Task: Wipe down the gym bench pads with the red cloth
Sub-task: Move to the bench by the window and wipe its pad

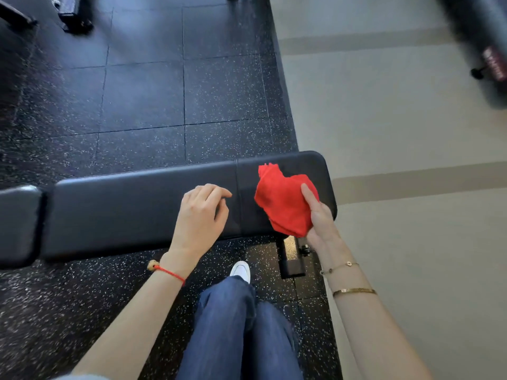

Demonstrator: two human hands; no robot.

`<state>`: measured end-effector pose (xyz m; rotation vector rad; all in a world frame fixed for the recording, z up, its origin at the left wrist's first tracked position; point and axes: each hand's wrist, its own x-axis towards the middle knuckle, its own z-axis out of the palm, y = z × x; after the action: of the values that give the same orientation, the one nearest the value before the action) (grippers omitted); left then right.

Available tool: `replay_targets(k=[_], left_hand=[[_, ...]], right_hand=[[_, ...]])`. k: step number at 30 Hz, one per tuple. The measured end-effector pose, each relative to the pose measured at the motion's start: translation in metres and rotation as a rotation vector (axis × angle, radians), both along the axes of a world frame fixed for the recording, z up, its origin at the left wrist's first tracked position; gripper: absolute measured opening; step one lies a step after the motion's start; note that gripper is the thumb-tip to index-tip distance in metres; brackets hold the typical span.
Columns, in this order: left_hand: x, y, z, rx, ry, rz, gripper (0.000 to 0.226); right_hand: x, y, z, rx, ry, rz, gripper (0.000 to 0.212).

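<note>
A black padded gym bench [131,207] runs left to right across the middle, with a seam near its right end and a separate pad [19,223] at the far left. The red cloth [282,204] is bunched over the bench's right end. My right hand [319,218] grips the cloth's lower right edge, thumb on top. My left hand [201,215] hovers over the long pad just left of the seam, fingers loosely curled and holding nothing.
Black speckled rubber floor tiles [142,100] lie beyond and below the bench; pale flooring [397,133] begins at the right. The bench's metal foot [290,259] sticks out near my shoe [241,271]. Dark equipment stands at the top left [72,16] and top right [482,45].
</note>
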<state>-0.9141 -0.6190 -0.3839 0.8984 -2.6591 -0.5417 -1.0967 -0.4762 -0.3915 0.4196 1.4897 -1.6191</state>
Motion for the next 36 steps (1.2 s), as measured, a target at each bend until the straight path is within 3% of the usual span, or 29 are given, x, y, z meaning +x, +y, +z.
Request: replay_targets(k=[8, 14, 25, 32, 36], left_hand=[[-0.006, -0.003, 0.178, 0.238, -0.069, -0.093, 0.016], [-0.036, -0.011, 0.234, 0.292, -0.069, -0.135, 0.016], [-0.133, -0.010, 0.255, 0.249, -0.105, -0.228, 0.018], [-0.233, 0.037, 0.245, 0.230, -0.037, -0.106, 0.018], [-0.297, 0.084, 0.244, 0.242, -0.026, 0.006, 0.019]], right_hand=[[-0.006, 0.028, 0.184, -0.028, 0.071, -0.126, 0.041], [-0.013, 0.052, 0.259, -0.063, 0.165, -0.217, 0.033], [-0.082, 0.100, 0.279, -0.100, 0.209, -0.348, 0.035], [-0.207, 0.139, 0.273, -0.109, 0.195, -0.252, 0.042], [-0.293, 0.167, 0.281, -0.153, 0.179, -0.161, 0.033]])
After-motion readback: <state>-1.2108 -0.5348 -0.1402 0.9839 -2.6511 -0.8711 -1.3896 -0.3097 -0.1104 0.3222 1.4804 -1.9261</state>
